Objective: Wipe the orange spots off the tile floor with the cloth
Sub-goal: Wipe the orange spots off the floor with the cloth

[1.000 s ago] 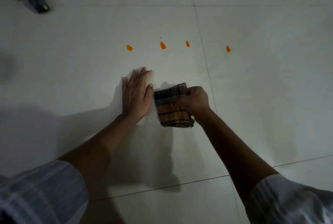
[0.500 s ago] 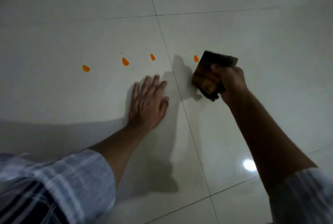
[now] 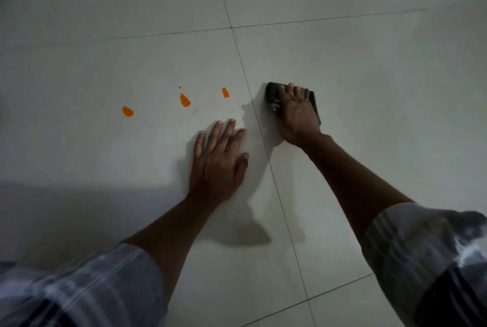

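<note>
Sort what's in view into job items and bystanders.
Job: cloth pressed flat under right hand; three orange spots; a tiny speck; tile floor.
Bystanders: left hand, only bracing on the floor.

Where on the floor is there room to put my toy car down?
Bare tile lies right of the right hand and cloth, and beyond the far grout line. It is crowded around the orange spots and the left hand.
</note>
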